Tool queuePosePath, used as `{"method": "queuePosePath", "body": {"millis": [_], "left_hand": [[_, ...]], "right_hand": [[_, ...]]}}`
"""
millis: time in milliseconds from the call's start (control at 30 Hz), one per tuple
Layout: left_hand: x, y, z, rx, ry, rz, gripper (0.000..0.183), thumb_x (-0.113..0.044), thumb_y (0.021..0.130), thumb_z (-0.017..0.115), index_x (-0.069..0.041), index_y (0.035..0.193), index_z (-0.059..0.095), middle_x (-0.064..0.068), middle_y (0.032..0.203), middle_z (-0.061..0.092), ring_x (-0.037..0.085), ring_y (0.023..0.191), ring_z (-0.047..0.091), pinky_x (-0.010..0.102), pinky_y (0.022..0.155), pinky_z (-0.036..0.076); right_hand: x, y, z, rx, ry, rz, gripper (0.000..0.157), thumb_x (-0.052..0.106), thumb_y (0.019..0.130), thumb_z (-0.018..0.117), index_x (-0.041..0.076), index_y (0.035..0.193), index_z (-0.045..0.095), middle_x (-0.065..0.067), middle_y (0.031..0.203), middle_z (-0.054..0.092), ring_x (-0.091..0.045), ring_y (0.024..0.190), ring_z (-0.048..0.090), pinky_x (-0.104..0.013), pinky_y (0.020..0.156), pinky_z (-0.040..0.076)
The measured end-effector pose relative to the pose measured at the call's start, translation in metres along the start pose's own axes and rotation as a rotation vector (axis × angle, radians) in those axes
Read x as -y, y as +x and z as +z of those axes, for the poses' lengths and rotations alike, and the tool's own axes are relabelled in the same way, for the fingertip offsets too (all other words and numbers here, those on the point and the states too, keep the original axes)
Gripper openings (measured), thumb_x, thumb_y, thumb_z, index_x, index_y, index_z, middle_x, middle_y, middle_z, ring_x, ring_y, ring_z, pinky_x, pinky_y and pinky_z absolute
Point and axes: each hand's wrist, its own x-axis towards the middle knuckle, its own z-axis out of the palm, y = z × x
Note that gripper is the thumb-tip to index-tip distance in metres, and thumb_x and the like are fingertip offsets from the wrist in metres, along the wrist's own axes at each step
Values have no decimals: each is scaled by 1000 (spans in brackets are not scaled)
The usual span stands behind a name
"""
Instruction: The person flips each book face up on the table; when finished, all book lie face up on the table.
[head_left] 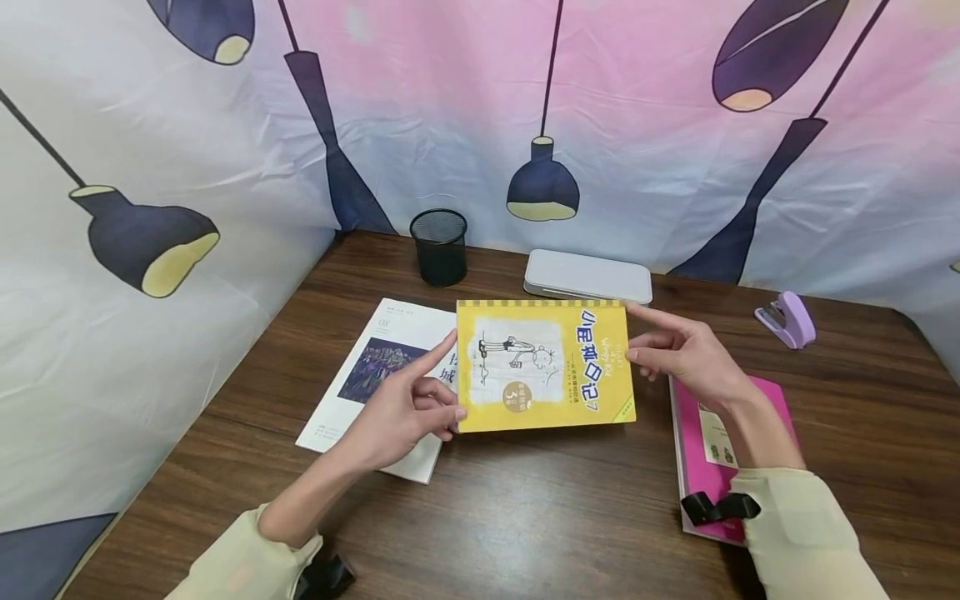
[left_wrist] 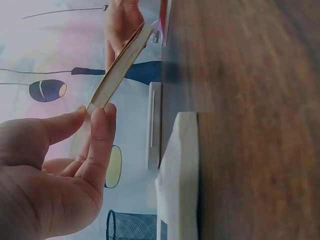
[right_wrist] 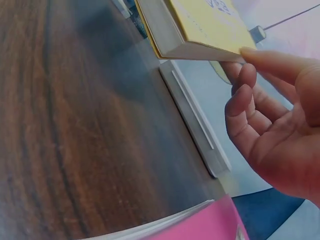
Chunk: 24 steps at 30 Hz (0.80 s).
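Note:
A yellow paperback book (head_left: 543, 367) with a cartoon figure on its cover is held up over the table between both hands, its cover facing the head camera. At its left edge my left hand (head_left: 405, 408) pinches it between thumb and fingers. My right hand (head_left: 693, 362) grips the opposite edge, thumb on the cover side and index finger along the far corner. In the right wrist view the yellow book (right_wrist: 210, 25) shows its thick page block, raised off the wood. Behind the left hand lies a white book (head_left: 386, 358) with a dark picture, partly covered by the yellow one.
A pink book (head_left: 705, 479) lies under the right forearm. Along the back stand a black mesh pen cup (head_left: 439, 250) and a white case (head_left: 588, 275). A purple stapler (head_left: 789, 321) sits at the far right. A printed cloth (head_left: 450, 108) hangs behind the table.

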Motion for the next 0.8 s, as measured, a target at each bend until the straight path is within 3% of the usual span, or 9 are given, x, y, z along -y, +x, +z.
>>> {"method": "queuePosePath", "body": {"millis": [367,533,800], "left_hand": [[9,-2,-7,129,-39,-83,98,1,95,73,-14,171,13,14,96,73,27,81,76,35,74,64],[14,-2,-8,171,-52,-99,103,3,92,73,-9,171,8,15,96,73,26,81,76,36,74,64],[19,0,-8,214,-52,-123,103,4,92,73,-1,169,5,15,92,73,23,78,75,36,71,64]], "right_hand": [[-7,12,3,170,-59,108,78,8,97,74,15,165,38,-12,108,78,-17,71,65,-31,66,58],[-10,17,3,261,-66,141,82,7,96,74,15,167,33,-12,103,77,-16,67,62,-30,63,56],[-12,22,7,333,-77,206,81,8,98,72,17,168,31,-10,97,76,-15,61,57,-28,58,52]]}}
